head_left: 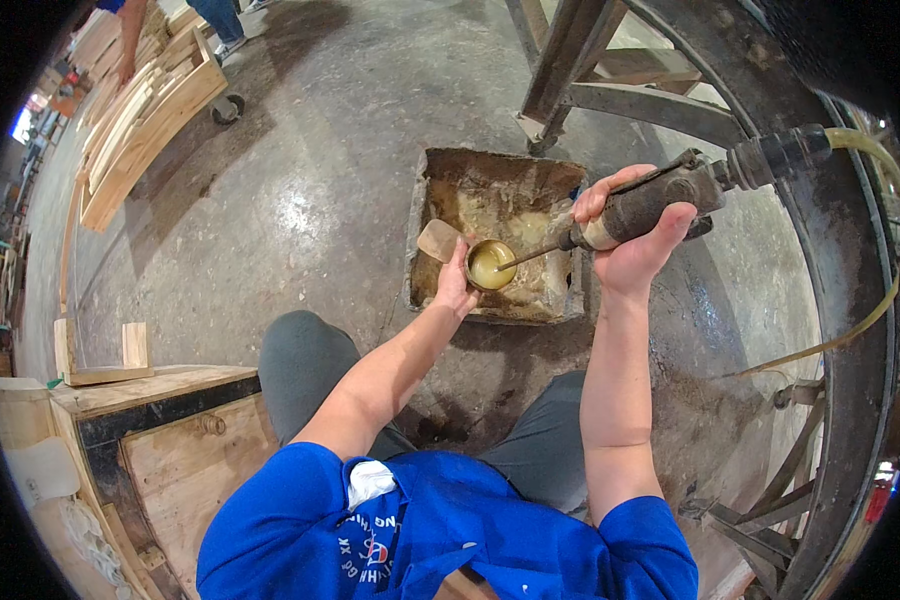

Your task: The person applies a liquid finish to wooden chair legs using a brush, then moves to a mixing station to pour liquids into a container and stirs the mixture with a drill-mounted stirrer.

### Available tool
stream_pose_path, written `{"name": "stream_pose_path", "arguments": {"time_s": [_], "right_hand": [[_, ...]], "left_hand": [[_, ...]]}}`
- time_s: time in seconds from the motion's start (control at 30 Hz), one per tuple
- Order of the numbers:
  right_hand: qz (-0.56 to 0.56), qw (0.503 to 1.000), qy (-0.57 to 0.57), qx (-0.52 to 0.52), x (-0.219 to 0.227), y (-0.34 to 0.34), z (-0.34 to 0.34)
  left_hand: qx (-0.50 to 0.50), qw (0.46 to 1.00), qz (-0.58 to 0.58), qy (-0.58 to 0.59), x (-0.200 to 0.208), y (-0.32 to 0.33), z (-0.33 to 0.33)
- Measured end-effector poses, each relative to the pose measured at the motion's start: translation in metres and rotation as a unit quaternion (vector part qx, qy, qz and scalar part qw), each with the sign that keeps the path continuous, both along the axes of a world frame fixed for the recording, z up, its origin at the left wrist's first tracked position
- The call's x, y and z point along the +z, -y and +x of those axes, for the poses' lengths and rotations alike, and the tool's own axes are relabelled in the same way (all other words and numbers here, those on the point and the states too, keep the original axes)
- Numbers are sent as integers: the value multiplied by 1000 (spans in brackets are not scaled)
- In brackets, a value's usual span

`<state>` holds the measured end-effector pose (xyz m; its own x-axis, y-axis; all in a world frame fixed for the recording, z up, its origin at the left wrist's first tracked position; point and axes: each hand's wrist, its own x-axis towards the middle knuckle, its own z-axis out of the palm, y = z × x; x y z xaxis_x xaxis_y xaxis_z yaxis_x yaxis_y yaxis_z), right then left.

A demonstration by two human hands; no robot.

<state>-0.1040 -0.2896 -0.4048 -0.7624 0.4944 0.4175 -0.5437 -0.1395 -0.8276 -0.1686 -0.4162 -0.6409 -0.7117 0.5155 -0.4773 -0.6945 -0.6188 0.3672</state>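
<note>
My left hand [455, 287] is closed around a small round cup [479, 248] with yellowish liquid [492, 268] in it. A flat beige piece [437, 241] juts out beside those fingers; whether I hold it too cannot be made out. My right hand [635, 250] grips a dark, worn power drill [660, 200], with a hose at its rear end. From its chuck a thin metal rod [532, 258] slants down to the left, its tip in the cup's liquid. Below both hands lies a dirty, stained square tray [542, 165] on the floor.
A steel frame [850, 330] curves along the right side, with the yellowish hose [875, 152] hanging by it. One steel leg [560, 85] stands beyond the tray. At lower left is a wooden cabinet [195, 465]. A wheeled cart of boards [160, 135] and another person's arm [130, 40] appear farther off.
</note>
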Motion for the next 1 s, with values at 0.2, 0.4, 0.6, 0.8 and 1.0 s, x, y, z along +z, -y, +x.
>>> {"name": "stream_pose_path", "arguments": {"time_s": [0.2,0.4,0.6,0.8,1.0], "right_hand": [[18,1000,-1,-1,0,3,-1],[20,1000,0,-9,-2,2,0],[10,1000,-14,3,1,5,0],[5,999,-33,17,5,11,4],[11,999,-33,12,8,15,7]], "left_hand": [[-10,1000,12,4,-2,1,-1],[-21,1000,5,4,5,0,1],[3,999,39,-6,2,1,0],[23,998,57,-8,-2,-2,-5],[28,996,80,8,0,-6,-6]]}}
